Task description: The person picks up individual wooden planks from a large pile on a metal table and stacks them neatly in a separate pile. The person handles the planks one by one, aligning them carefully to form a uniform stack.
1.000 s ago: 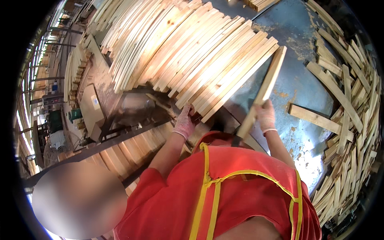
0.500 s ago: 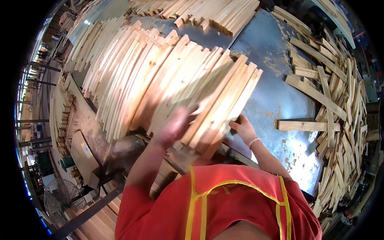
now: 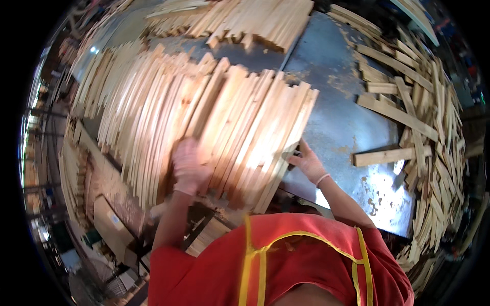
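Your L hand [image 3: 189, 166] is blurred over the wood strips [image 3: 245, 132], can't tell grip; R hand [image 3: 310, 166], thumb & finger apart, is at their R edge.

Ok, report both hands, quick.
Left hand: blurred over the slats; whether it grips any cannot be told.
Right hand: open, at the slats' right edge.

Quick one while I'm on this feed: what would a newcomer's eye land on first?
Most likely the broad row of pale wooden strips in the middle, with the blurred left hand over its near part and the right hand at its right edge. Next, the jumbled heap of wood at the far right, and the bright red garment with yellow trim at the bottom.
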